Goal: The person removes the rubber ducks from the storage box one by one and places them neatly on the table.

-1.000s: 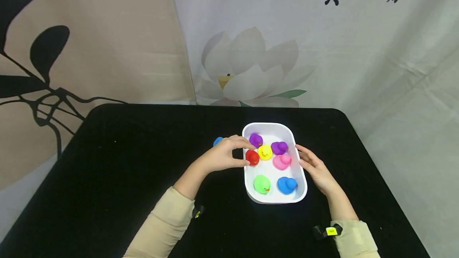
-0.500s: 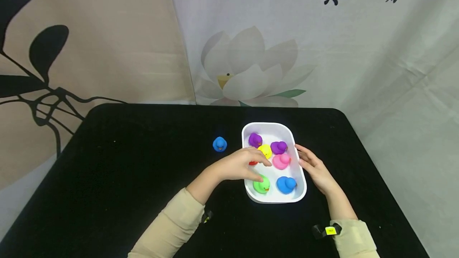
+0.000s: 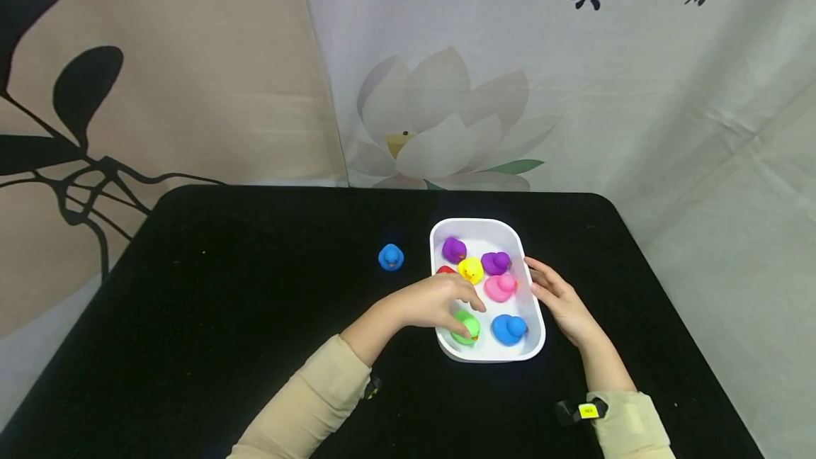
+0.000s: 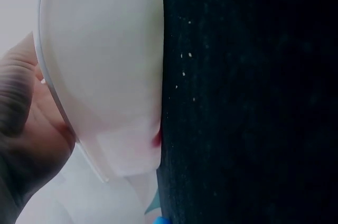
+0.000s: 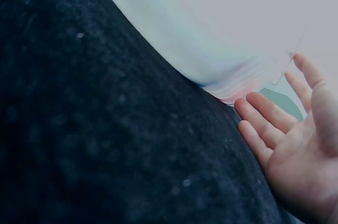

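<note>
My left hand (image 3: 436, 303) reaches over the left rim of a white tray (image 3: 535, 346), its thumb and fingers spread apart above a green rubber duck (image 3: 467, 322). The thumb overlaps the duck; whether it touches is unclear. Partly behind that hand is a red duck (image 3: 445, 270). In the left wrist view the tray's wall (image 4: 105, 76) hides the fingertips. My right hand (image 3: 564, 307) lies along the tray's right side with fairly straight fingers (image 5: 269, 110) near its wall. A blue duck (image 3: 508, 329) sits to the right of the green one.
Also in the tray are a yellow duck (image 3: 470, 270), a pink duck (image 3: 500, 287) and two purple ducks, one at the back left (image 3: 454, 249). Left of the tray, another blue duck (image 3: 391, 257) stands on the black table (image 3: 255, 303). A printed curtain (image 3: 478, 20) hangs behind.
My left hand has moved from the red duck toward the near end of the tray, over the green duck. The blue duck on the table came into full view. My right hand stays put.
</note>
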{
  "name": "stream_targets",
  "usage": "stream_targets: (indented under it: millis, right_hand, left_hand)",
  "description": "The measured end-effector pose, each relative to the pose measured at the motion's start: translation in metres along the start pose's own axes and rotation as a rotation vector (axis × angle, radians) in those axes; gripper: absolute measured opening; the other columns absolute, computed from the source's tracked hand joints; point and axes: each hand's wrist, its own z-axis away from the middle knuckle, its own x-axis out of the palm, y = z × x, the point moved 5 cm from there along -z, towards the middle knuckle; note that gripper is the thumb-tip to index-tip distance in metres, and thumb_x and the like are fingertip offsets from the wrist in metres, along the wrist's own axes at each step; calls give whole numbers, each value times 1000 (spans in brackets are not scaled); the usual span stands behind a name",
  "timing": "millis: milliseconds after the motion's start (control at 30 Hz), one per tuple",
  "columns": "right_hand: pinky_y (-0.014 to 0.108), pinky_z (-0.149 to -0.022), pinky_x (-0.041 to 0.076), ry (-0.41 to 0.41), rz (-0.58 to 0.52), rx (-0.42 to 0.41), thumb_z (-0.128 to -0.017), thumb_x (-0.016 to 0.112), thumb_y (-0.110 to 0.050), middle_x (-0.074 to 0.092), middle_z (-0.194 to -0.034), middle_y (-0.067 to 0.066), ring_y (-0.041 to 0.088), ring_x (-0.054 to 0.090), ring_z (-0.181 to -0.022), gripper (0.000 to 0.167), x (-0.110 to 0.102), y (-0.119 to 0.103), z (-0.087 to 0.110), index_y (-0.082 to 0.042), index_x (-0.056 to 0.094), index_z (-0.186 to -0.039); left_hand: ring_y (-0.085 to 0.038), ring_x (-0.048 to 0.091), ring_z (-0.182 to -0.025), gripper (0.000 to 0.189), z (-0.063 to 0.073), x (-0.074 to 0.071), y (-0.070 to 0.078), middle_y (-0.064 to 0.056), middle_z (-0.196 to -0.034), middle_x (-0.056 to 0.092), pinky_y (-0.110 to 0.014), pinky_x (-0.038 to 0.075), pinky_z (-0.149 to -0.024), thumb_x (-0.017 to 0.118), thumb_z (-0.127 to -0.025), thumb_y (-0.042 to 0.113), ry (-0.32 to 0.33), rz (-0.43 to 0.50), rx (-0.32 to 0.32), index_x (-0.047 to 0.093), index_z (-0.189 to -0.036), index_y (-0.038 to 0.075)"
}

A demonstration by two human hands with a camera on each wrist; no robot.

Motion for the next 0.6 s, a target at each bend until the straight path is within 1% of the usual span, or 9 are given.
stream_targets:
  millis: [200, 300, 500, 600]
  right_hand:
    - [62, -100, 29, 1, 2, 4, -99, 53, -21, 40, -143, 24, 43, 36, -130, 52, 0, 0, 0, -7, 35, -146]
    - [62, -100, 29, 0, 4, 5, -99, 53, -21, 39, -143, 25, 44, 36, -130, 52, -1, 0, 0, -7, 35, -146]
    - [62, -100, 30, 0, 6, 12, -99, 52, -22, 39, -143, 25, 44, 36, -130, 53, -1, 2, -1, -7, 34, -146]
    - [62, -100, 30, -2, 4, 16, -99, 52, -22, 38, -143, 25, 43, 36, -130, 52, -1, 2, -1, -7, 34, -146]
  left_hand:
    - [-6, 56, -105, 46, -1, 5, 0, 10, -111, 67, -18, 45, -86, 83, -74, 30, -2, -102, -11, 70, -117, 17]
    - [-5, 56, -103, 47, -2, 7, 0, 11, -109, 67, -19, 45, -85, 83, -74, 32, -2, -137, -23, 71, -117, 19]
    - [-5, 57, -99, 45, -3, 9, 1, 14, -105, 68, -21, 45, -85, 84, -73, 34, 14, -205, -24, 72, -114, 21]
    - [-4, 56, -96, 44, -3, 10, 2, 15, -102, 68, -22, 45, -84, 84, -72, 35, 11, -246, -42, 72, -113, 23]
